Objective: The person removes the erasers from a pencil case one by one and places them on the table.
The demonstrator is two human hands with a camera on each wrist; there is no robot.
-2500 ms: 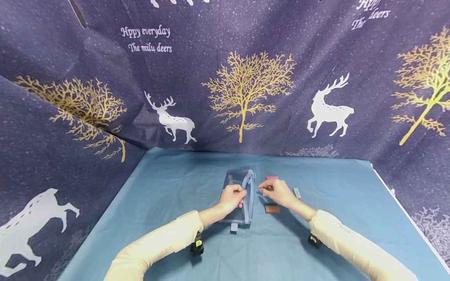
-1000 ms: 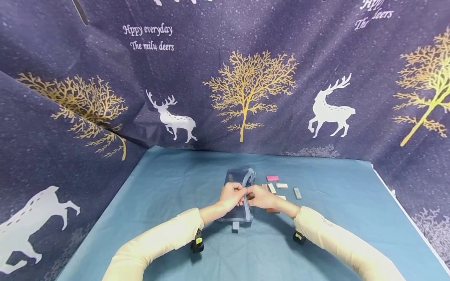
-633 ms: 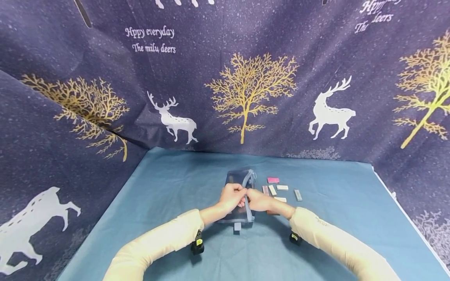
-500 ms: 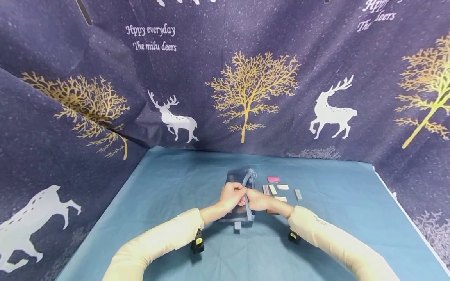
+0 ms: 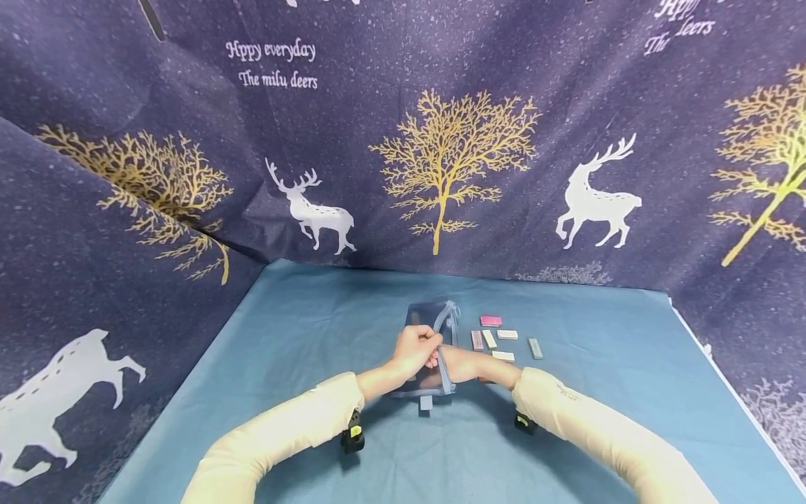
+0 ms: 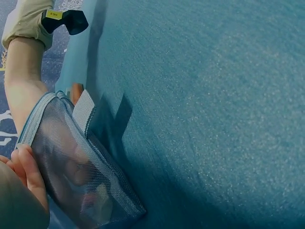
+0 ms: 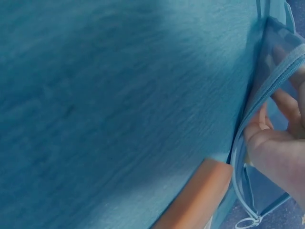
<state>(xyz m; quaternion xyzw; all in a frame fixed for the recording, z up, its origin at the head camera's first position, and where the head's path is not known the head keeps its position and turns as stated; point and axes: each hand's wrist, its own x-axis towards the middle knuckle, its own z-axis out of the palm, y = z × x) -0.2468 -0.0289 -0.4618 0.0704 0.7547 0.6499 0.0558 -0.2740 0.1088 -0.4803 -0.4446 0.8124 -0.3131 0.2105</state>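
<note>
A blue see-through mesh zipper pouch lies on the cloth, its zipped side open and facing right. My left hand pinches the upper edge of the opening between thumb and fingers. Through that opening my right hand reaches in up to about the wrist. In the left wrist view its fingers show dimly behind the mesh, near a pale greenish piece inside. Whether those fingers hold anything is hidden. In the right wrist view an orange block lies just outside the opening.
Right of the pouch lie several small rectangular blocks: pink, reddish, white and grey-green. A pale fabric tab sticks out of the pouch's near side. A patterned curtain rises behind the blue cloth.
My right hand has come left from among the blocks to the pouch and slid deeper inside, toward its near end. My left hand keeps its grip on the pouch edge.
</note>
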